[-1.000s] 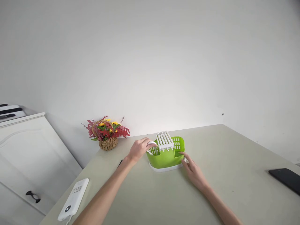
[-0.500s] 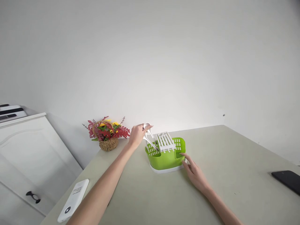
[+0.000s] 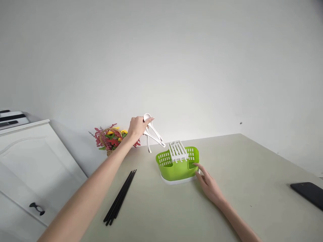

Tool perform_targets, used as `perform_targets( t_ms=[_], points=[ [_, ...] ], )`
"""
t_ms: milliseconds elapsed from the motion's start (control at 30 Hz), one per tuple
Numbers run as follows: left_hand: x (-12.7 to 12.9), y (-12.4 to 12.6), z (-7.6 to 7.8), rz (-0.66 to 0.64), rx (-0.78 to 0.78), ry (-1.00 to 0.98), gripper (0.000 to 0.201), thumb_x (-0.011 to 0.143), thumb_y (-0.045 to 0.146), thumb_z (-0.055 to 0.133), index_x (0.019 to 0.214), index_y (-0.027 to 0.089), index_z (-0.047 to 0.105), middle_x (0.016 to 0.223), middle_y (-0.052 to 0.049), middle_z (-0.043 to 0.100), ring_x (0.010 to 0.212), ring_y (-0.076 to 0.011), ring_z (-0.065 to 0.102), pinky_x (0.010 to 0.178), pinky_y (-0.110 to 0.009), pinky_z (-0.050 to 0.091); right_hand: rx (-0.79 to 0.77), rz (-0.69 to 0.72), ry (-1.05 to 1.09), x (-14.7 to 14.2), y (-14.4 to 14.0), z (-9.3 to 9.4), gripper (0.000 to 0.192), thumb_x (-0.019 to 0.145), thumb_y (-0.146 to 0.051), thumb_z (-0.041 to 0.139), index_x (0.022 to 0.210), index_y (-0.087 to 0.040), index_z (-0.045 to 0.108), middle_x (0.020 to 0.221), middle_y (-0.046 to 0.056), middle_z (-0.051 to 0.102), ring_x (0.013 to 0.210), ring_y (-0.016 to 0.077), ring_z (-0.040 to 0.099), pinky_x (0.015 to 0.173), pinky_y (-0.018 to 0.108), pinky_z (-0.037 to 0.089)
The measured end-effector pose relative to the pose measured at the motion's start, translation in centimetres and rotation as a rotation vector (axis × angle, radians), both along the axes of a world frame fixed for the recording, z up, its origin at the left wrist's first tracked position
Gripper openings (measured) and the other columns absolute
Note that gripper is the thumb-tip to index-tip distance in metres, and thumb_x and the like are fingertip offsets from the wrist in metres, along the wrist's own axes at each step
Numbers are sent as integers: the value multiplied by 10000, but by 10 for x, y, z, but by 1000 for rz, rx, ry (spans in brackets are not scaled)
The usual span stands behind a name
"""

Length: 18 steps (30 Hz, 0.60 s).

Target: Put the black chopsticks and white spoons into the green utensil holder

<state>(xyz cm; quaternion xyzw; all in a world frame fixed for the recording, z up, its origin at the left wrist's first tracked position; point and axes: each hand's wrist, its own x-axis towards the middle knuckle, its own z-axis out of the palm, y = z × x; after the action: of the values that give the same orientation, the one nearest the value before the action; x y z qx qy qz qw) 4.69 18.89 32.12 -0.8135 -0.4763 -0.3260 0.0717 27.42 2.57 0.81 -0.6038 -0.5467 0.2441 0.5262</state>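
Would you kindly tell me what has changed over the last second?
The left hand lifted the white spoons up and leftward, clear of the green caddy. Its arm no longer hides the black chopsticks. The right hand stayed against the caddy, which did not move.

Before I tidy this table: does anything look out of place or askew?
Nothing is spilled or broken. The black chopsticks lie loose on the table left of the green cutlery caddy, and the left hand holds white spoons above it.
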Motion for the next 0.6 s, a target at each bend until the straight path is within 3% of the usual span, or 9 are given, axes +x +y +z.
perform_targets(
  t_ms=[100, 200, 333, 467, 600],
  points=[
    [-19, 4, 0, 64, -208, 142, 627, 845, 714, 608, 543, 171, 689, 551, -80, 704, 465, -165, 570, 500, -267, 379, 8, 0, 3, -1, 0, 1, 533, 980, -580, 375, 1407, -302, 534, 971, 36, 748, 732, 188, 648, 846, 334, 534],
    [-45, 9, -17, 64, -469, 246, 618, 768, 753, 647, 572, 170, 706, 589, -82, 727, 475, -172, 605, 490, -252, 396, 12, -14, 4, -1, 0, 2, 523, 973, -574, 391, 1395, -309, 551, 992, 38, 754, 721, 185, 647, 833, 324, 539],
    [-77, 12, -62, 39, -718, 292, 619, 700, 786, 666, 592, 177, 703, 615, -68, 734, 495, -176, 637, 500, -236, 431, -5, -4, 14, -2, 0, 2, 540, 974, -580, 383, 1410, -297, 530, 1113, 69, 749, 739, 183, 657, 858, 328, 535],
    [-97, 4, -113, 25, -830, 309, 610, 686, 779, 672, 544, 187, 688, 569, -61, 704, 445, -175, 604, 478, -255, 431, 6, 1, 17, -2, 1, -1, 532, 972, -592, 383, 1407, -317, 519, 1292, 76, 695, 846, 188, 682, 915, 349, 523],
    [-106, -5, -153, -8, -912, 288, 615, 708, 781, 641, 594, 181, 716, 589, -61, 705, 428, -178, 589, 455, -271, 432, -7, 2, 26, -2, 1, -2, 537, 969, -595, 394, 1412, -317, 519, 1256, 76, 717, 843, 195, 689, 923, 356, 521]
  ],
)
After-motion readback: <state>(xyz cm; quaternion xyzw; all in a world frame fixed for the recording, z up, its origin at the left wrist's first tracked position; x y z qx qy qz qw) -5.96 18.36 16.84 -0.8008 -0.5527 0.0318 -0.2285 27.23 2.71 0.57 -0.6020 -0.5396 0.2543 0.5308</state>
